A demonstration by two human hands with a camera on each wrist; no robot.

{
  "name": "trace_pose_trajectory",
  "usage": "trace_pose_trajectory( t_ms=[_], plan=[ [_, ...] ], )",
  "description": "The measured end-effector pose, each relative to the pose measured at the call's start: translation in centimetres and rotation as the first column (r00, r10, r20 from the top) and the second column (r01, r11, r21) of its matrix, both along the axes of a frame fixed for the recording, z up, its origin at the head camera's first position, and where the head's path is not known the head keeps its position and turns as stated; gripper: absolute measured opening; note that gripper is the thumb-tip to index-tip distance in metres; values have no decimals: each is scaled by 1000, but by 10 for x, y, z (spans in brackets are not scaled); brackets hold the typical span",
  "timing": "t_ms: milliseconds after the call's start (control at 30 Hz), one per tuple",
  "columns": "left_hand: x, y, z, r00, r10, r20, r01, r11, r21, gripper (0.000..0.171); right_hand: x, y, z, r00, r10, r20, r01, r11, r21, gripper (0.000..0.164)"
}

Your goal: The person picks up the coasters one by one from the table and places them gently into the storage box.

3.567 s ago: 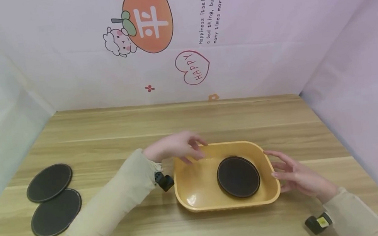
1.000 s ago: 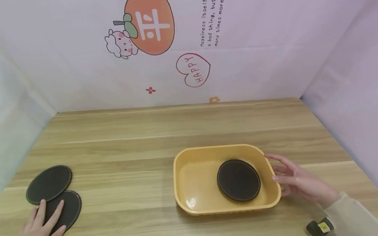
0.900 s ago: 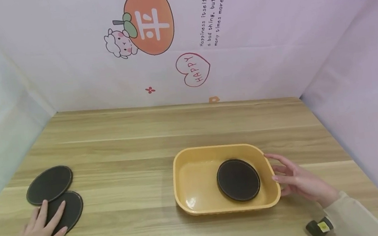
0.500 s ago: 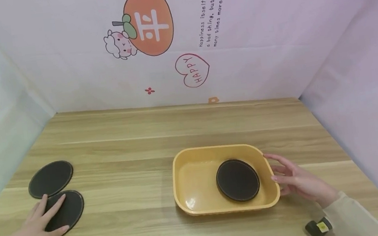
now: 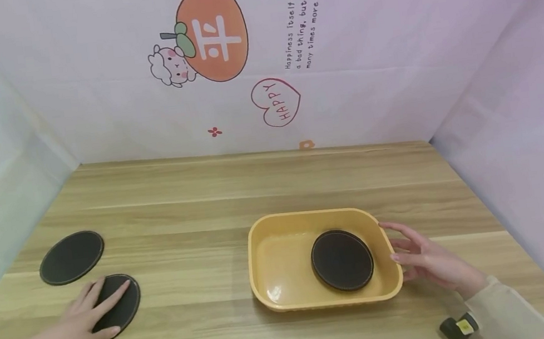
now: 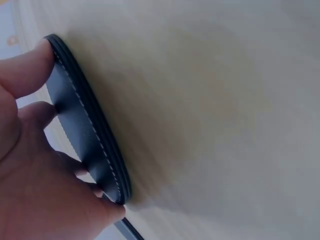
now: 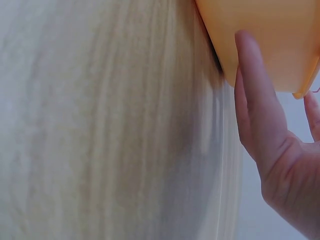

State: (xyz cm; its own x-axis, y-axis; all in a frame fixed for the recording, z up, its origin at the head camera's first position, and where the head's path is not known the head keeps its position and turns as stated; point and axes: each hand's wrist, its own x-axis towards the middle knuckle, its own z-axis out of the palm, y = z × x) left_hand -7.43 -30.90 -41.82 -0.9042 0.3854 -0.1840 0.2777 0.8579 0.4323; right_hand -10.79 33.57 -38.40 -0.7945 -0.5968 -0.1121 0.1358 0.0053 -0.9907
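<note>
Because the fingers of the left hand (image 5: 78, 327) are spread over one black stitched coaster (image 5: 124, 307), we take that coaster to be the thing being worked on. It lies right beneath those fingers on the wood-grain tabletop (image 5: 188, 274). Up close from the left wrist, we see the thumb at one end of its stitched rim and another finger at the opposite end, with fingertips on it between them. Whether they pinch the coaster or merely press on it, we cannot tell.

Just beyond these fingertips rests a second black coaster (image 5: 71, 258), apart from the first and untouched.

Well away on the thumb side of the left hand stands a yellow plastic tub (image 5: 284, 274). At its far end we find the right hand (image 5: 431, 263), its fingers loosely parted and slightly bent, touching the end wall and rim without any clear grip; we read that as steadying. On the tub floor, near those right fingers, lies a third coaster (image 5: 342, 260); whether it is single or stacked, we cannot tell.

We judge the work partway along: one coaster shows inside the tub, while two are left outside, one under the fingers and one not yet reached.
</note>
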Motion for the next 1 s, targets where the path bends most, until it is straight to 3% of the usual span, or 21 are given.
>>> trace_pose_trajectory(
  t_ms=[167, 500, 1000],
  plan=[
    [-16, 23, 5, 999, -36, 32, 35, 999, 28, 83, 0, 2, -1, 1000, -6, 1, 6, 1000, 9, 59],
    [-44, 52, 15, 997, -76, 24, 75, 997, 9, 78, 0, 0, -2, 1000, -4, -20, 4, 1000, -6, 59],
    [-69, 74, 27, 993, -72, 95, 70, 997, 23, 74, 0, -1, 0, 999, -4, -34, 3, 1000, -2, 59]
  ],
)
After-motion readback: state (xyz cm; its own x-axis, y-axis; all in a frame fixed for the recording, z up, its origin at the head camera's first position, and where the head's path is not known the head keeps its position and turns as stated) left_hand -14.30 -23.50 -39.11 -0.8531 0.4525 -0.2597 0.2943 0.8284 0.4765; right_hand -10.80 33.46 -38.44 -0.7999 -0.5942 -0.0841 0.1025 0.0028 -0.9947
